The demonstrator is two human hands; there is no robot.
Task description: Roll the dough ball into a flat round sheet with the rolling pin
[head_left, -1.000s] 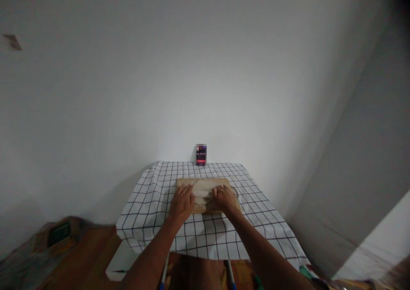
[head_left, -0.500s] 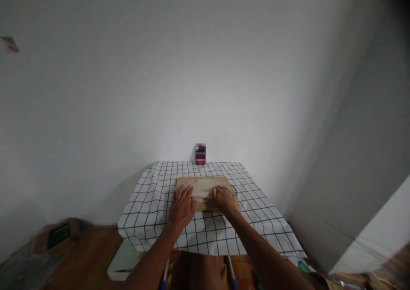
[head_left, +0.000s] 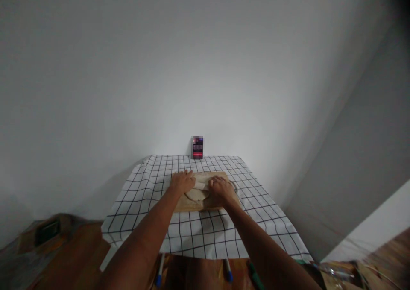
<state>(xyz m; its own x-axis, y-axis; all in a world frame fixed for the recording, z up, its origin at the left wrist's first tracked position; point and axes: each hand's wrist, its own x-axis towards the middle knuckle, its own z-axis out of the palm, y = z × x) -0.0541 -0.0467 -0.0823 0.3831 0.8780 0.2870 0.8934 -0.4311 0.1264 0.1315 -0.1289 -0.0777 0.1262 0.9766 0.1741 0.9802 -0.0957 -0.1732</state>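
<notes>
A pale wooden rolling pin lies crosswise over a flattened piece of dough on a wooden board. My left hand is over the pin's left end, fingers bent across it. My right hand curls over the right end, its knuckles up. Both hands hide the pin's ends. The dough's rounded near edge shows between my forearms, in front of the pin.
A white, black-checked cloth covers the table. A blurred dark and red object stands at the back against the wall. A thin ring-like edge shows right of the board. A box sits on the floor at left.
Both hands have pushed the rolling pin forward, away from me, uncovering more dough on the near side. The view has also shifted slightly.
</notes>
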